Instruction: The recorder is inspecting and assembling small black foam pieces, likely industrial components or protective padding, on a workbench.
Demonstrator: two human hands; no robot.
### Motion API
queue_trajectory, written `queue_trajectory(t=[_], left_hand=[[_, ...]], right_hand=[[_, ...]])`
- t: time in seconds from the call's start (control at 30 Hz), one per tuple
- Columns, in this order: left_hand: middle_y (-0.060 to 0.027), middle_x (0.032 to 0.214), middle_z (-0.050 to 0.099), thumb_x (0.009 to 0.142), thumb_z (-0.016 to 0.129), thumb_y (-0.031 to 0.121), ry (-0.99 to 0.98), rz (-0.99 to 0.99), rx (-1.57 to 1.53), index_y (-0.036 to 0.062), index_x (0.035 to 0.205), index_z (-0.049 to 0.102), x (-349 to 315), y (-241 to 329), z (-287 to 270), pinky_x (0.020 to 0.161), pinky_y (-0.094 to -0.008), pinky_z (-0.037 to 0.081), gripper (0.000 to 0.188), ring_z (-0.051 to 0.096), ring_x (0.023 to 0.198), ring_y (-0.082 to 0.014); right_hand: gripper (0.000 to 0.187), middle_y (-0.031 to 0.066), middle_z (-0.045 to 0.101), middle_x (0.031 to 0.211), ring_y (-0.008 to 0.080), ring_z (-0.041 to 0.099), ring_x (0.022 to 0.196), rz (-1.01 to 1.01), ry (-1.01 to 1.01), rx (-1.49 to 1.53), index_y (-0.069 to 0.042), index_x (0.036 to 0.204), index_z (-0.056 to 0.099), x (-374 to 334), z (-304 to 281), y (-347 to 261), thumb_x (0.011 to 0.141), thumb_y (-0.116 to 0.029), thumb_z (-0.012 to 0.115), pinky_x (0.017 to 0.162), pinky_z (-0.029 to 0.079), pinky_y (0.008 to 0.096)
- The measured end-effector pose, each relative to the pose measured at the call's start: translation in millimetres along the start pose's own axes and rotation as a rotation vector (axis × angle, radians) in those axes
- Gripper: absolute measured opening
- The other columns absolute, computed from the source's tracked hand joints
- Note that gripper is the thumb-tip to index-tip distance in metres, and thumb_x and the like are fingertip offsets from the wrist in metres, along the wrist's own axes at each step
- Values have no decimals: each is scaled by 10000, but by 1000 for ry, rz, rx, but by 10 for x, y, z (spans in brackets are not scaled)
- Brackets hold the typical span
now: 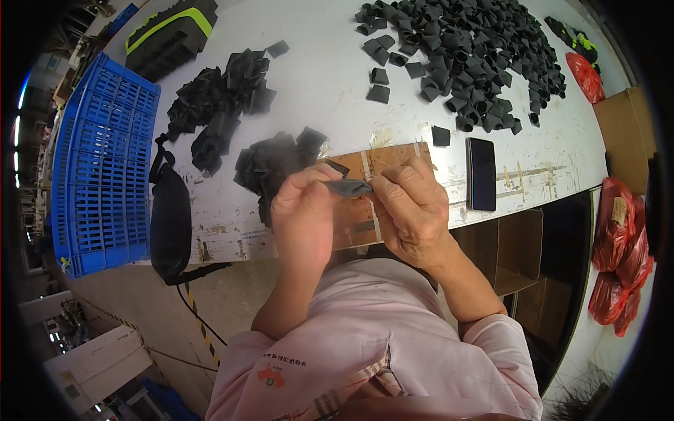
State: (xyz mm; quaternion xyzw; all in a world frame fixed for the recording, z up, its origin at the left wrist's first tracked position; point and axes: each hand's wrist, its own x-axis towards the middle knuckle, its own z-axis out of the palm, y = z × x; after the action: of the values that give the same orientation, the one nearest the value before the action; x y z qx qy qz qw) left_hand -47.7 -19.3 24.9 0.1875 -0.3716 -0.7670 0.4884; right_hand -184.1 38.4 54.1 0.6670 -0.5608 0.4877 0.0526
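Observation:
A small dark grey fabric piece (347, 187) is stretched between my two hands. My left hand (303, 200) pinches its left end between thumb and fingers. At its right end my right hand (413, 207) grips it with bent fingers. Both hands hover over a brown board (368, 158) at the table's near edge. Close to my left hand lies a heap of flat black fabric pieces (270, 165). Another heap of flat black pieces (225, 98) sits farther back on the left. At the far right spreads a large pile of short black tubes (463, 56).
A blue plastic crate (105, 168) stands at the left, with a black pouch (170, 217) beside it. A phone (481, 174) lies right of the board on the white table (316, 77). Red plastic bags (618, 231) and a cardboard box (625, 137) are at the right.

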Motion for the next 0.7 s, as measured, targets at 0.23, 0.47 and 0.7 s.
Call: queue_trajectory(t=[0.23,0.47,0.7], left_hand=[[-137,1039,540,828,539,20,-39,201,388,-25,964,551,46,42,35,881,-310,381,144,500,960,-183],[-92,791,618,661,674,-36,-223,515,913,-15,763,592,200,189,104,679,-281,449,132,565,748,-211],[-92,768,600,748,658,24,-211,539,1059,-38,743,560,119,190,140,666,-275,435,116,541,728,-193]], right_hand=[[293,96,516,741,230,468,589,-35,-26,-30,20,830,576,-69,66,93,553,26,671,461,396,311],[248,92,532,736,244,509,608,82,-21,45,1,832,580,9,-19,-4,603,12,673,477,429,323],[218,96,512,705,234,502,625,84,-136,206,6,804,576,11,1,162,606,47,655,506,425,325]])
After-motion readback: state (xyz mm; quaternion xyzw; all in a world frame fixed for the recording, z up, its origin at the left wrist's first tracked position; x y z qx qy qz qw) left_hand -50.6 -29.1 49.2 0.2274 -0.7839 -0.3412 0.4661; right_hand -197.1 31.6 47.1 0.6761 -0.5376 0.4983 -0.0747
